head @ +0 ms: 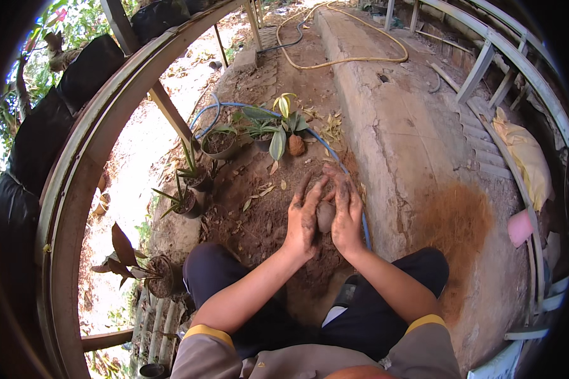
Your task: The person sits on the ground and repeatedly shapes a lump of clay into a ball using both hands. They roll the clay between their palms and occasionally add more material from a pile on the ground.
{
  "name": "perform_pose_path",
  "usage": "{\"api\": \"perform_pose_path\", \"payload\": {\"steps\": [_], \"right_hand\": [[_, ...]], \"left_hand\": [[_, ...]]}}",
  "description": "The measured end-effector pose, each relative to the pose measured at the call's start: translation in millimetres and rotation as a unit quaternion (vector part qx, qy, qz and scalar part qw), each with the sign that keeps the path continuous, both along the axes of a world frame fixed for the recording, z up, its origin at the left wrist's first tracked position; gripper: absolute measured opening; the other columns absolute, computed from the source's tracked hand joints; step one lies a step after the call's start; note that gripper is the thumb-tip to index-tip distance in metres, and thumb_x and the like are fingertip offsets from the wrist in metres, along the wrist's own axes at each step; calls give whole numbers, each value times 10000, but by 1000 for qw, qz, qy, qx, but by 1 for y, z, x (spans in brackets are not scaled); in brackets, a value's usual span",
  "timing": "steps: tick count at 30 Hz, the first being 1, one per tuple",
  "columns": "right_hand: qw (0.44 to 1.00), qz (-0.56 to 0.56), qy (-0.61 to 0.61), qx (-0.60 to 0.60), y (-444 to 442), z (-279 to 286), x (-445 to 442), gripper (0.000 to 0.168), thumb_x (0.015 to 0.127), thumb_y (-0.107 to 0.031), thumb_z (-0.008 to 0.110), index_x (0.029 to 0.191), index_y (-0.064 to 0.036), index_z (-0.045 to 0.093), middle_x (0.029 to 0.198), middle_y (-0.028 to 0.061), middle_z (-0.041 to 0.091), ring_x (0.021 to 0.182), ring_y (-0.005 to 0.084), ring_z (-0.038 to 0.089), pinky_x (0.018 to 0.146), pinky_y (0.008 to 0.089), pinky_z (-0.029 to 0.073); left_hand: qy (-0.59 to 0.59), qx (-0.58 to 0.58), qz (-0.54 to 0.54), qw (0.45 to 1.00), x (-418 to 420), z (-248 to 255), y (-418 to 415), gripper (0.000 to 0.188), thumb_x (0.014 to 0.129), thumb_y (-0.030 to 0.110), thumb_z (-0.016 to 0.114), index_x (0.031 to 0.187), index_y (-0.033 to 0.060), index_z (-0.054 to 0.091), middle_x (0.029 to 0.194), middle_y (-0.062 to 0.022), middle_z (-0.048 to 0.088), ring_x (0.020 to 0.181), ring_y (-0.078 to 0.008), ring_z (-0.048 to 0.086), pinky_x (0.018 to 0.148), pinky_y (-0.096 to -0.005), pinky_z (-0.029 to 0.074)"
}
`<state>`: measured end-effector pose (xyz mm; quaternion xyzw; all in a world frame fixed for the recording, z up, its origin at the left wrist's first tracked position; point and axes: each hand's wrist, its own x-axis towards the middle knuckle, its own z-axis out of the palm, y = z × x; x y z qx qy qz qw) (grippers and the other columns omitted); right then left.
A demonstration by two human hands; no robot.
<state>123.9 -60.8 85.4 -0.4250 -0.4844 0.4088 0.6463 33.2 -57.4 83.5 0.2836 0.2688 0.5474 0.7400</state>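
Note:
My left hand (304, 218) and my right hand (345, 213) face each other, cupped around a rounded grey-brown lump (325, 217). It looks like packed mud, and its far end is partly hidden by my fingers. Dark soil smears both hands. Below them lies a heap of loose brown soil (270, 222), spread between my knees. Just beyond my fingertips a leafy plant (294, 122) rises from a brown fibrous ball (297, 145) on the ground.
Several potted plants (220, 142) stand at the left. A blue hose (329, 149) curves past my right hand. Orange-brown fibre (455, 222) covers part of the concrete ledge (384, 142), near a pink container (520, 228) and a pale sack (523, 158). A yellow hose (308, 67) loops farther off.

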Motion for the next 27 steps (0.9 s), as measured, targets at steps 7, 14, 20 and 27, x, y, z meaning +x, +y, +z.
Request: {"api": "perform_pose_path", "payload": {"steps": [7,14,20,27], "right_hand": [[991,73,-111,30,-10,20,8,390,855,-134,660,1216,-20,567,1228,161,570,1181,287,538,952,372,447],[921,31,-358,148,-5,5,6,491,914,-292,563,1322,-30,488,1393,200,432,1322,381,379,1082,434,308],[988,123,-28,-86,-2,-10,2,489,936,-291,578,1348,-55,460,1400,102,443,1293,255,422,1068,389,334],[993,116,10,-37,4,-2,20,413,934,-201,569,1314,-58,491,1427,104,422,1307,240,413,990,353,423]], "left_hand": [[-98,-81,-91,988,-12,15,-1,825,891,712,313,1455,115,234,1394,-122,408,1283,-294,421,1078,-440,330],[-17,19,-68,997,-3,-10,-16,860,875,744,261,1488,148,165,1477,-139,297,1341,-288,348,1098,-449,304],[-73,-77,-77,991,-8,-3,1,958,799,820,307,1487,165,183,1458,-133,323,1334,-311,350,1096,-473,291],[22,-61,-133,989,-4,5,-12,1068,765,857,278,1511,129,45,1491,-156,270,1368,-325,300,1117,-472,247]]}}
